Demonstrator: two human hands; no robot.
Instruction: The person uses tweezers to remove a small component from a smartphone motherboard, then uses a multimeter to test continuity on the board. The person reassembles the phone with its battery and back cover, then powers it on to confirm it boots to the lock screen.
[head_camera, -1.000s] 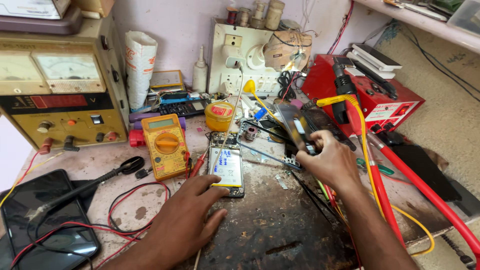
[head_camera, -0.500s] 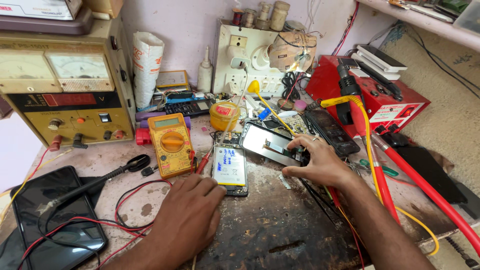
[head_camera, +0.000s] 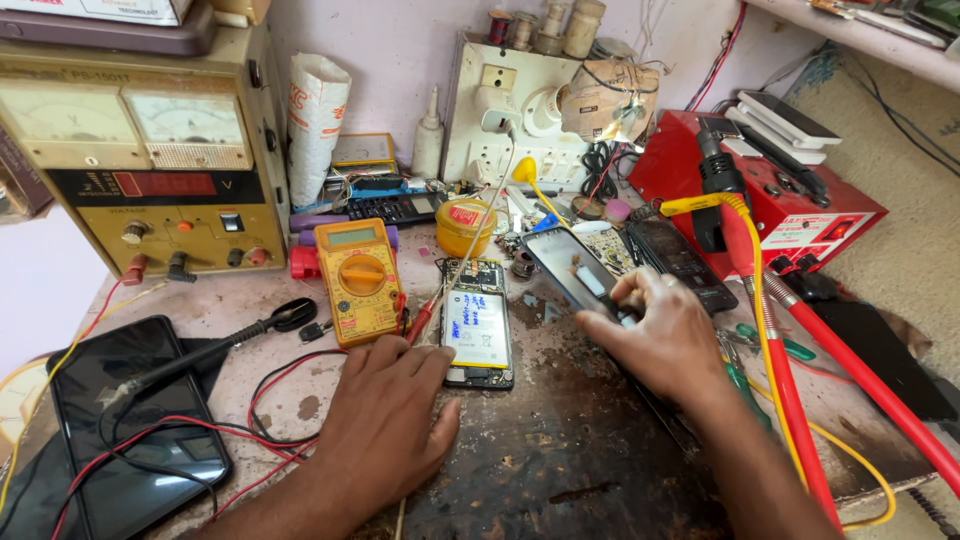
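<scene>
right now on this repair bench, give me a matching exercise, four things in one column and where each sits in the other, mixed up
Things:
1. opened phone
2. dark phone panel
3. yellow multimeter
4. black tablet

Places:
A. lying flat at the bench's near left corner, leads across it
B. held tilted in the right hand
C. flat on the bench beside the left hand fingertips
D. in front of the beige power supply

Pairs: 1-C, 2-B, 3-D, 4-A

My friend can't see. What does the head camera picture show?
A right hand holds a dark phone screen tilted above a cluttered repair bench. The left hand rests flat beside an opened phone, near a yellow multimeter.
</scene>
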